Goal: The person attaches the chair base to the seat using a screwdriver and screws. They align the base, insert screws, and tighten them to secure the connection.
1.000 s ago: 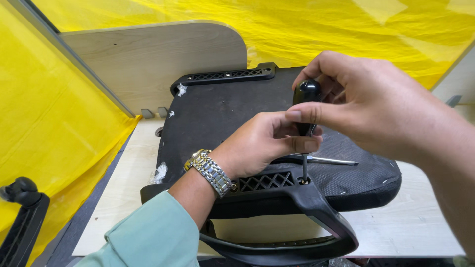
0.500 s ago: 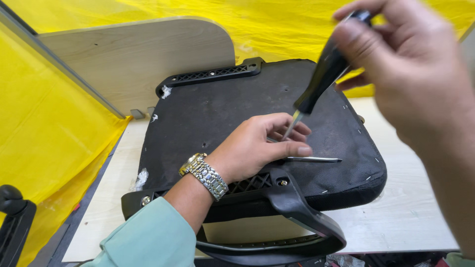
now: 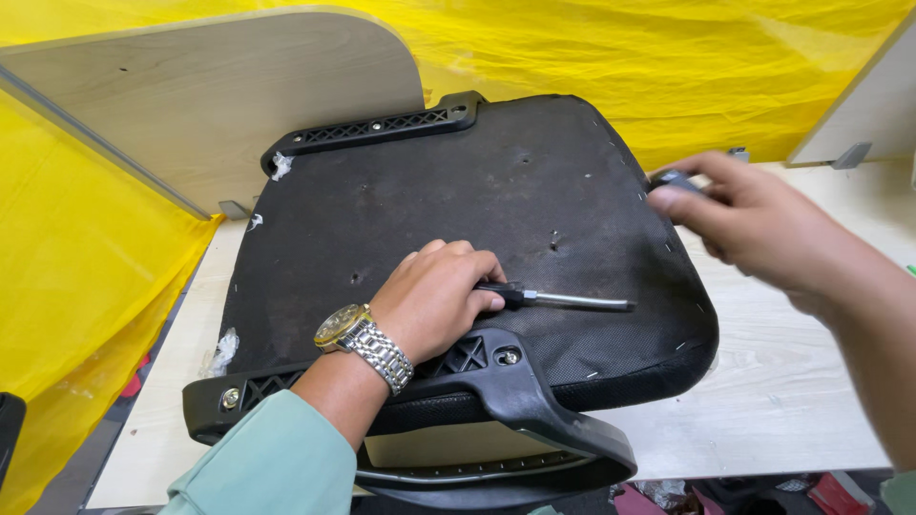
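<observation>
An upturned office chair seat, its underside covered in black stapled fabric (image 3: 448, 210), lies flat on a pale wooden tabletop (image 3: 792, 381). The left hand (image 3: 434, 296), a gold and silver metal watch (image 3: 363, 343) on its wrist and a pale green sleeve (image 3: 267, 458) behind it, rests palm down on the near part of the seat. Its fingers are curled over the black handle of a slim screwdriver with a bright steel shaft (image 3: 563, 299), which lies flat on the fabric and points away from the hand toward the seat's right edge. Just in front of that hand a black plastic armrest bracket (image 3: 496, 367) is set along the seat's near edge, with a bolt head showing in it, and its curved arm hangs below the table edge. A second black ribbed plastic bracket (image 3: 382, 129) runs along the seat's far edge.

The right hand (image 3: 754, 224) is over the seat's right edge, blurred, with fingers closed round a dark-handled tool (image 3: 673, 178), of which only the end shows. Beyond the seat stands a rounded pale wood panel (image 3: 210, 95), and yellow plastic sheeting (image 3: 668, 67) hangs behind and to the seat's left.
</observation>
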